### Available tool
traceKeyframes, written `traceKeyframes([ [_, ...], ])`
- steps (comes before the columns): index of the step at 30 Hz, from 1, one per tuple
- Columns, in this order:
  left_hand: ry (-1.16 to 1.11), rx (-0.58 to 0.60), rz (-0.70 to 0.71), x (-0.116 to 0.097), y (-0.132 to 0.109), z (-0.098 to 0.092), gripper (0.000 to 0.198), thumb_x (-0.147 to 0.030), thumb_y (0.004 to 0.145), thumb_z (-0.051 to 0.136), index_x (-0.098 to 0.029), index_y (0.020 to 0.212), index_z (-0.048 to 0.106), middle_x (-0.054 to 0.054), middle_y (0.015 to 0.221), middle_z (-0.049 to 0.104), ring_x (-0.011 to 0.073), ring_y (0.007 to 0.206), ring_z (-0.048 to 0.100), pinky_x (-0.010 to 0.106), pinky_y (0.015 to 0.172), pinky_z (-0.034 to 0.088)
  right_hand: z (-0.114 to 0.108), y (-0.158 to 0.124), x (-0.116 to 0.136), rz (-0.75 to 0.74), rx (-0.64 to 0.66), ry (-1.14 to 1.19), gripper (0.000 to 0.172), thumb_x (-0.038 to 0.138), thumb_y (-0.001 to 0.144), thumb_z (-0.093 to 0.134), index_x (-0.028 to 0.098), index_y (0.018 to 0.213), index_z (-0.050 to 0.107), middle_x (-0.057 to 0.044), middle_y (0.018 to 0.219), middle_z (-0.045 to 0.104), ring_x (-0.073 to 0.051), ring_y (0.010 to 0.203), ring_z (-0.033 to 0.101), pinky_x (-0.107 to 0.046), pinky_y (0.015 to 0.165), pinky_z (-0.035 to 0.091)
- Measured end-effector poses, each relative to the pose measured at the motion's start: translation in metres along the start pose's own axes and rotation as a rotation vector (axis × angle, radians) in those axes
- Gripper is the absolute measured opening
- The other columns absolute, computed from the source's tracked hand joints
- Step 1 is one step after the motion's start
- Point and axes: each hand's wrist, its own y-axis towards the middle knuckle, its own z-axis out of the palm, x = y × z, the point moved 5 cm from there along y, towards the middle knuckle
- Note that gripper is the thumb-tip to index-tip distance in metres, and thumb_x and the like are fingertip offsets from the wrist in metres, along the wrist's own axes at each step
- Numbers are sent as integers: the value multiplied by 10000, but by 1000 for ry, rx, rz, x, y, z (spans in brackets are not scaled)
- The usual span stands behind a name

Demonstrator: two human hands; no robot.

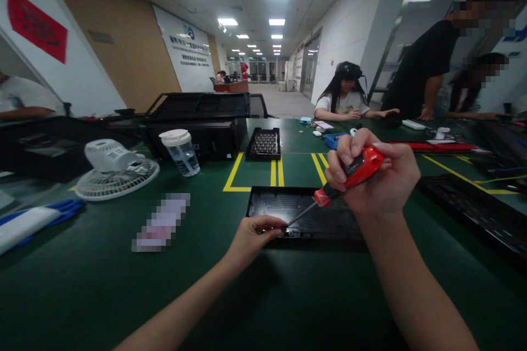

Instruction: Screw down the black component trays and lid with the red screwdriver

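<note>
My right hand [379,175] is wrapped round the red and black handle of a screwdriver [349,176]. Its thin shaft slants down and left, and the tip reaches a small part by the near left edge of a shallow black rectangular tray-like case [329,222]. My left hand [257,236] pinches at that same spot, thumb and forefinger together by the screwdriver tip. What the left fingers hold is too small to make out. The case lies flat with its hollow side up, its right end partly behind my right forearm.
Left on the green table [206,285] are a fan [115,167], a lidded cup [181,153] and blurred-out flat item [162,222]. A small black tray [264,144] stands beyond the case. Another black panel [473,208] lies right. Several people are around the far side.
</note>
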Motion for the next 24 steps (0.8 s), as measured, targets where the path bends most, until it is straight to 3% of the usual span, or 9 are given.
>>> traceKeyframes([
  [10,57,-2,16,0,-1,-4,195,-235,702,668,-161,882,686,37,838,688,150,751,632,249,690,496,1,0,-2,-7,28,42,180,325,717,390,195,594,407,26,583,357,-101,413,409,-210,328,308],
  [14,121,-27,86,-3,-2,-5,184,-226,719,652,-157,885,690,42,825,677,151,763,616,252,695,479,4,2,-4,-21,73,97,169,305,701,399,186,583,418,24,569,365,-104,410,414,-211,314,306],
  [24,192,18,147,-5,-4,-6,239,-229,747,627,-180,977,667,37,841,663,140,759,602,254,689,482,6,2,-8,-14,85,101,175,298,715,376,183,594,429,21,582,372,-106,417,426,-217,326,312],
])
